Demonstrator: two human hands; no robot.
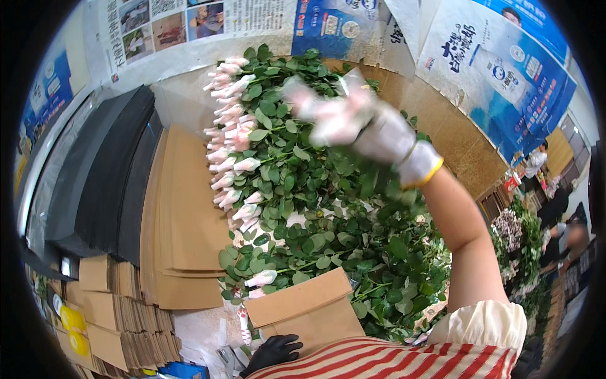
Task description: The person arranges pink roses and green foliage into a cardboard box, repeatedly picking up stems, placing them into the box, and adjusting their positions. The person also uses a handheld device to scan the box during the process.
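Observation:
My right hand [388, 136], in a whitish knit glove with a yellow cuff, is closed around several roses [334, 120] with pale pink buds in white sleeves. Motion blurs the hand and these buds; they are above the far part of the leafy pile. My left hand [278, 352], in a black glove, is low near my body. Its fingers are apart and touch the lower left of a creased brown cardboard sheet [309, 319]. Just beyond the cardboard, a sleeved rose [262, 278] lies among green stems. The farther roses [227, 151] are stacked with their buds to the left.
Flat cardboard sheets [189, 208] and tall black slabs [95, 164] stand at left. Below them are stacked cardboard pieces [120, 316] and yellow tape rolls [74, 321]. Printed paper [492, 69] covers the wall behind. At far right, people [536, 161] are near more flowers [508, 227].

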